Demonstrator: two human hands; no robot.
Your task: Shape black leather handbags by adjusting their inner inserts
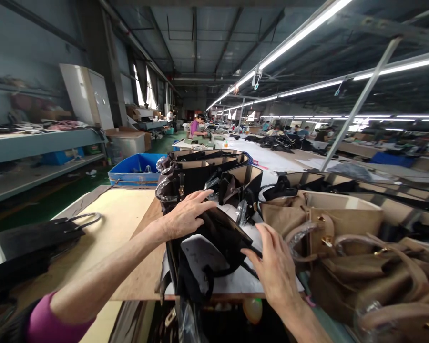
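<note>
A black bag (221, 243) with a grey inner panel lies open at the table's near edge, between my hands. My left hand (188, 214) reaches over its far left rim, fingers spread and pointing right. At the bag's right side is my right hand (271, 259), its thumb and fingers apart beside the rim. Whether either hand touches the bag's edge is hard to tell. Behind the bag stand several black bags (196, 176) with beige linings and clear plastic round their handles.
Brown bags (346, 228) crowd the right side. A blue bin (134, 178) stands beyond the table (128, 209) at the left. A dark bag (39, 238) lies at the far left. A person in purple (196, 127) works farther back.
</note>
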